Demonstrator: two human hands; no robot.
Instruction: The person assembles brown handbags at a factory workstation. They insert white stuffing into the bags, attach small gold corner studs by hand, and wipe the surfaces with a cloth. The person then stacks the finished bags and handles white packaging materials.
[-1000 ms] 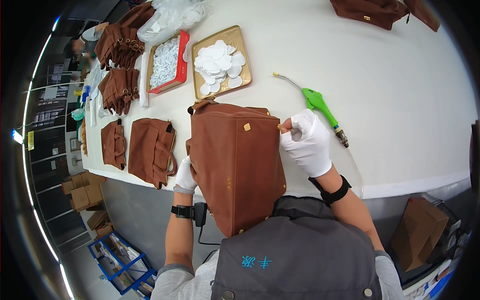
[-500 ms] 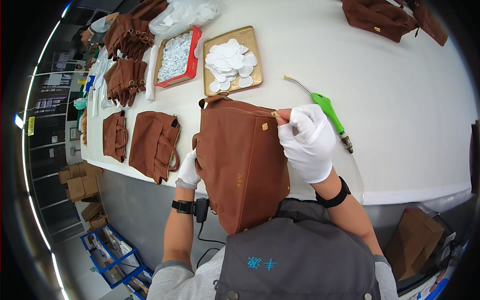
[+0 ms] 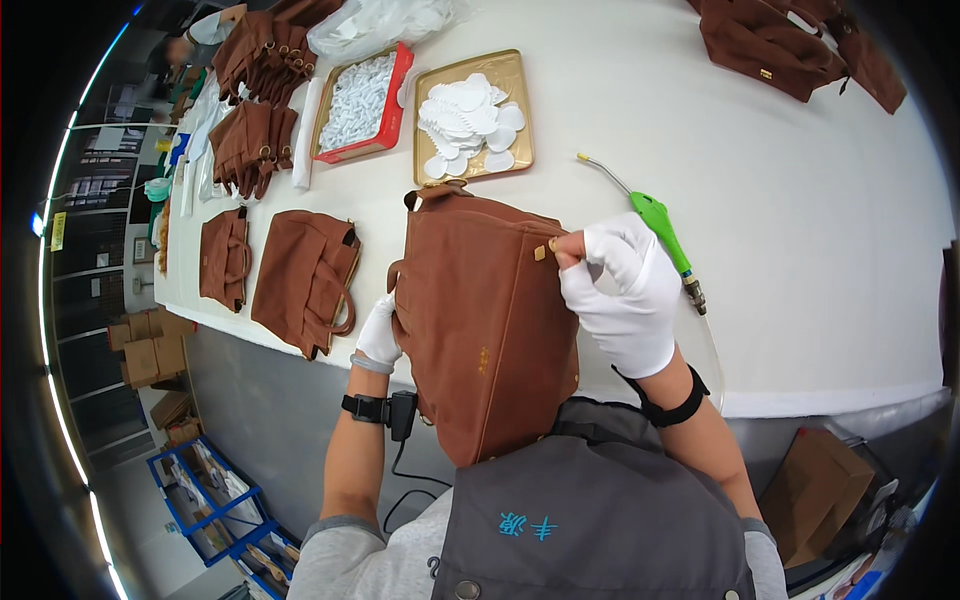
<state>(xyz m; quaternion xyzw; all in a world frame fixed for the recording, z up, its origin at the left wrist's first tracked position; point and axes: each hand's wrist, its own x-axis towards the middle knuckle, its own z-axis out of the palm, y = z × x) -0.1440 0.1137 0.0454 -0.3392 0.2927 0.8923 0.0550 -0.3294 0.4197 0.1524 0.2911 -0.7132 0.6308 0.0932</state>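
Fingers of the curled right hand pinch one gold piece at one brown bag; left hand touches its side, grip hidden; two flat bags lie leftward.

White gloves and 2 black wristbands are worn.

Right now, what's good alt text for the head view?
Brown bag being handled: white-gloved left hand at its left side, right hand, also gloved, pinching a small gold-coloured piece with bare fingertips near its upper right corner. On the white table lie a tray of white discs, a green nozzle tool and more brown bags.
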